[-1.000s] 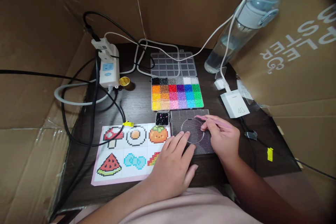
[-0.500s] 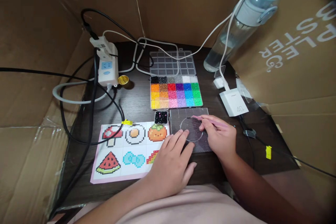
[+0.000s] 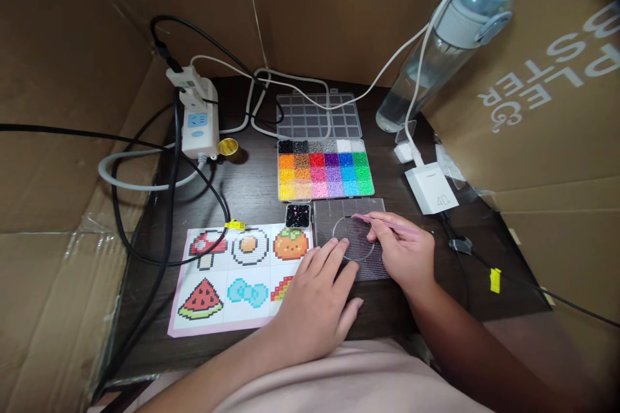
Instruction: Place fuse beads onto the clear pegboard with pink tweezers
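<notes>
Pink tweezers [image 3: 394, 224] are gripped in my right hand [image 3: 407, 251], their tip at the upper part of a circle outline on a clear pegboard [image 3: 322, 213]. A few tiny dark beads appear by the tip; whether the tweezers pinch one is too small to tell. My left hand [image 3: 320, 297] lies flat with fingers spread, its fingertips on the pegboard's lower left. Under that hand's edge is a pattern sheet [image 3: 232, 326] with pixel pictures, partly covered. A small clear box of black beads [image 3: 298, 215] stands at the sheet's top right corner.
Behind the pegboard lies a sorted bead case [image 3: 325, 171] with its clear lid [image 3: 314, 113] open. A power strip [image 3: 199, 122], black cables and a gold cap [image 3: 228, 148] are on the left. A white charger [image 3: 430, 188] and a water bottle [image 3: 436, 58] stand right. Cardboard walls surround the table.
The tweezers' tip has shifted very slightly at the top of the circle. My left hand stays where it was.
</notes>
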A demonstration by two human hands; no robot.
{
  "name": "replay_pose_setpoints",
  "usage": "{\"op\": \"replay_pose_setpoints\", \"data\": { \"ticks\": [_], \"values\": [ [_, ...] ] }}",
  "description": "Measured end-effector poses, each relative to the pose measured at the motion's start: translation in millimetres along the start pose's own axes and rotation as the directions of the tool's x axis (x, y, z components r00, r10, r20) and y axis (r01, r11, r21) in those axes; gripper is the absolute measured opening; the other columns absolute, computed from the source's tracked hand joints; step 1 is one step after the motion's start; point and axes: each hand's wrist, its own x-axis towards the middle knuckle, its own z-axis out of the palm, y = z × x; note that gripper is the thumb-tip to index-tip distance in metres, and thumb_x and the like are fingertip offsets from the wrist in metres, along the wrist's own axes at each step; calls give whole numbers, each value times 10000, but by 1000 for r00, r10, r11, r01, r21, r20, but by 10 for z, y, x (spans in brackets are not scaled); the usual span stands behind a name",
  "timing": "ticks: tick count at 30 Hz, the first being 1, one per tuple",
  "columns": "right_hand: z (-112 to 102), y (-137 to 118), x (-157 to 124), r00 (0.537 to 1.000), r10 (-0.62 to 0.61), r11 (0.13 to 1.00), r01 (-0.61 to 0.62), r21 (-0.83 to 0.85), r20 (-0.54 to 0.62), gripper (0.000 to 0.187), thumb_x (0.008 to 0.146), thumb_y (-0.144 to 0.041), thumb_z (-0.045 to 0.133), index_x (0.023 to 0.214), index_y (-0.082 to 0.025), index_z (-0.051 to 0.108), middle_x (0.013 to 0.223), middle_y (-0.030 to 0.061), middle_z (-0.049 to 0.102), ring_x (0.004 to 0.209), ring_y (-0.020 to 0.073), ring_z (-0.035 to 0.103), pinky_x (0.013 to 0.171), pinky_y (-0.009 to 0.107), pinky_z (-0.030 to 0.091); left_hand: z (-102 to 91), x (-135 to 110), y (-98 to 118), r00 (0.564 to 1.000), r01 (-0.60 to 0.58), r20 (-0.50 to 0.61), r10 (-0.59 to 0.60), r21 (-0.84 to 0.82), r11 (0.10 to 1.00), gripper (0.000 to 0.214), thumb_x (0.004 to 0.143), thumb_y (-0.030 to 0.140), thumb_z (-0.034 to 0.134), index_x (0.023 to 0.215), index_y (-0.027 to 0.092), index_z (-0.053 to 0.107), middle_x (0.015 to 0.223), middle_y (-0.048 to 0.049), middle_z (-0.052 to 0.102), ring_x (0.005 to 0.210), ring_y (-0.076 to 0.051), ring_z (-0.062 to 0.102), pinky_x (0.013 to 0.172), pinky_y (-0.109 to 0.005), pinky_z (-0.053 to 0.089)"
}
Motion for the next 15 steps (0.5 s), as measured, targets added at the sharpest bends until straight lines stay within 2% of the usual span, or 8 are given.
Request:
{"op": "replay_pose_setpoints", "data": {
  "ticks": [15],
  "values": [
    [1, 24, -9, 1000, 9, 1000, -9, -1, 2, 152, 876, -266, 647, 869, -168, 763, 615, 11, 694, 591, 158, 674, 642, 311, 588, 3, -2, 3, 1000, 0, -13, 0, 0, 1000, 412, 890, 336, 602, 1269, 180, 560, 1498, -154, 435, 1385, -335, 394, 1110, -532, 378]
  ]
}}
